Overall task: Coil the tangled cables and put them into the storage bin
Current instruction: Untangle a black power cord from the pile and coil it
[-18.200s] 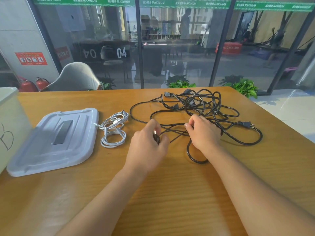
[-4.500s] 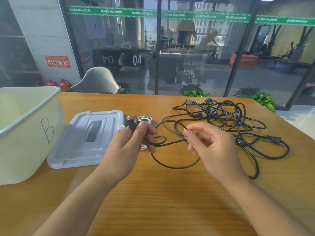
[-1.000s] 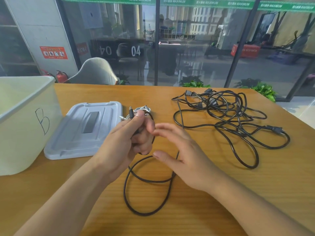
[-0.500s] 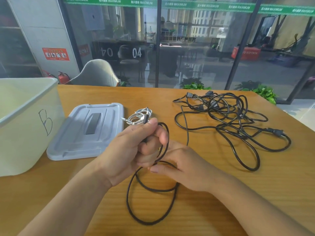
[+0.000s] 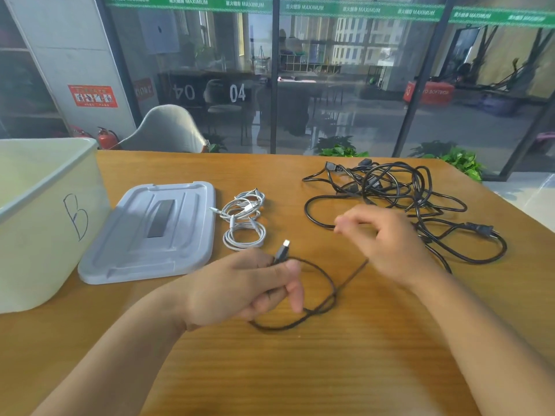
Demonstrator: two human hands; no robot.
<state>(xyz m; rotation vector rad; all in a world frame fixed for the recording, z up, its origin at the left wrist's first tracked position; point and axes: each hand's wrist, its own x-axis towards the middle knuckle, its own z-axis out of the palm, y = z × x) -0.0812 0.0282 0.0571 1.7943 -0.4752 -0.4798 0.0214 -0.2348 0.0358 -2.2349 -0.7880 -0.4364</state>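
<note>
Closest to you, your left hand (image 5: 240, 286) has its grip closed around a thin black cable (image 5: 324, 298), with the plug end poking up past your thumb and a loop or two hanging down onto the bench (image 5: 300, 370). Your right hand (image 5: 387, 241) is a bit further out, hovering above the bench and blurry, so I honestly can't tell if that grip has the cable or not. Past your left hand there's a white cable bundle (image 5: 244, 220) lying beside the grey lid (image 5: 156, 232). The storage bin (image 5: 45, 223), marked B, sits far left. The tangled black cables (image 5: 399, 199) are piled at the far right.
</note>
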